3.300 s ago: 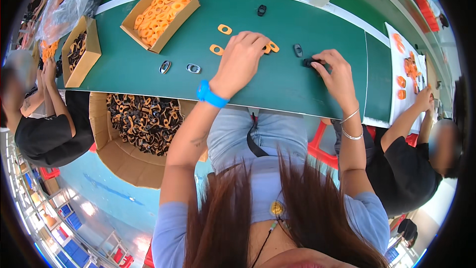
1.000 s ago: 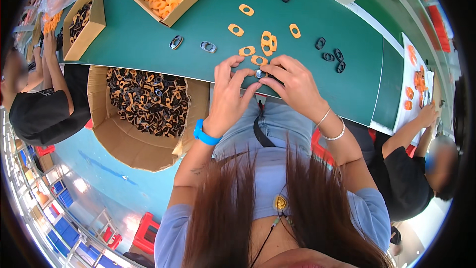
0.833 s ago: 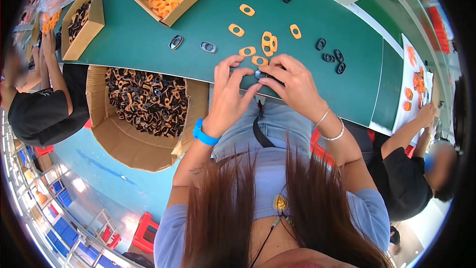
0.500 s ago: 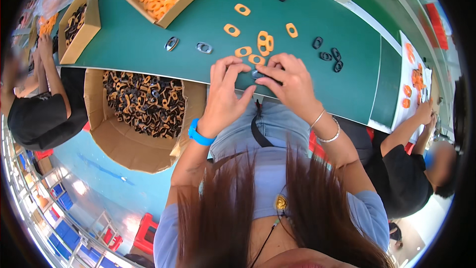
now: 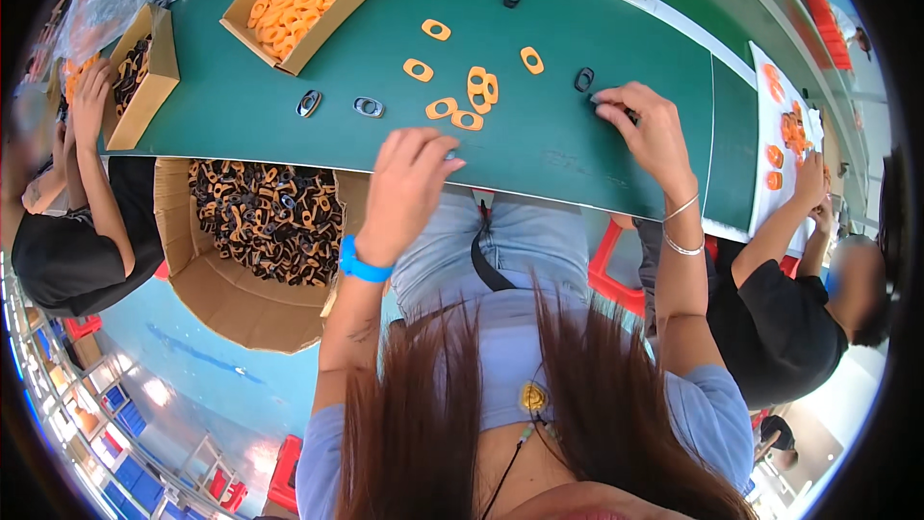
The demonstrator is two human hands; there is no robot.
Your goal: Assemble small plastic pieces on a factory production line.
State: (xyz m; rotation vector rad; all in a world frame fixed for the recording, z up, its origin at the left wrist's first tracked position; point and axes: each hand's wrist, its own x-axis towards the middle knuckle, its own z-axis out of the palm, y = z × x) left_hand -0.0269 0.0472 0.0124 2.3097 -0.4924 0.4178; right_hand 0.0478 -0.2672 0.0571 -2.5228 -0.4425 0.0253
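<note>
At the table's (image 5: pixel 539 159) near edge, the left hand (image 5: pixel 409 178) pinches a bluish piece (image 5: pixel 450 154), mostly hidden. Farther out, the right hand (image 5: pixel 653 125) is among black rings (image 5: pixel 583 79); whether its grip has closed, I cannot tell. Seemingly a pick-up step, calling for one ring caught cleanly.

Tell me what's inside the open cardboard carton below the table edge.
The cardboard carton holds a heap of small black and orange pieces. The heap hides its lower layers; the green table covers the far end.
</note>
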